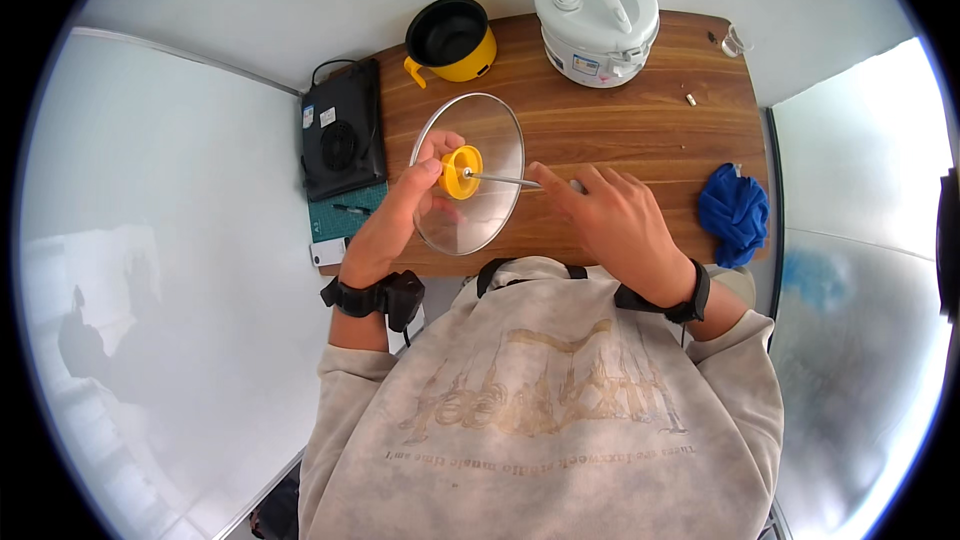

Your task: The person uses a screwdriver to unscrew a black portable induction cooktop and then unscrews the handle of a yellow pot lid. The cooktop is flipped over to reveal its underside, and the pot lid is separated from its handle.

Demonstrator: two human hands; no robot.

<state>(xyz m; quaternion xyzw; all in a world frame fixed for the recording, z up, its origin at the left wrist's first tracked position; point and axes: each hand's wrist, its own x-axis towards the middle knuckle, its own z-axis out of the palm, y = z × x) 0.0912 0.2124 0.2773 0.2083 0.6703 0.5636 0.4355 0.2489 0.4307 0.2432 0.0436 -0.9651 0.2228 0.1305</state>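
Note:
My left hand point(402, 202) is closed on the yellow knob point(472, 158) of a round glass lid point(498, 130) with a metal rim. The lid is tilted up on its edge above the near part of the table, and the knob's hollow side faces right. My right hand point(625, 225) grips a screwdriver point(508, 180), its fingers wrapped over most of the handle. The metal shaft points left, and its tip reaches into the middle of the knob. Whether the tip sits in a screw is too small to tell.
Behind the lid stands a yellow pot point(470, 64) with a black inside. A white rice cooker point(592, 30) is at the back. On the left lie a black induction cooker point(352, 90), a green cutting mat point(330, 223) and a white phone point(328, 252). A blue cloth point(733, 212) lies right.

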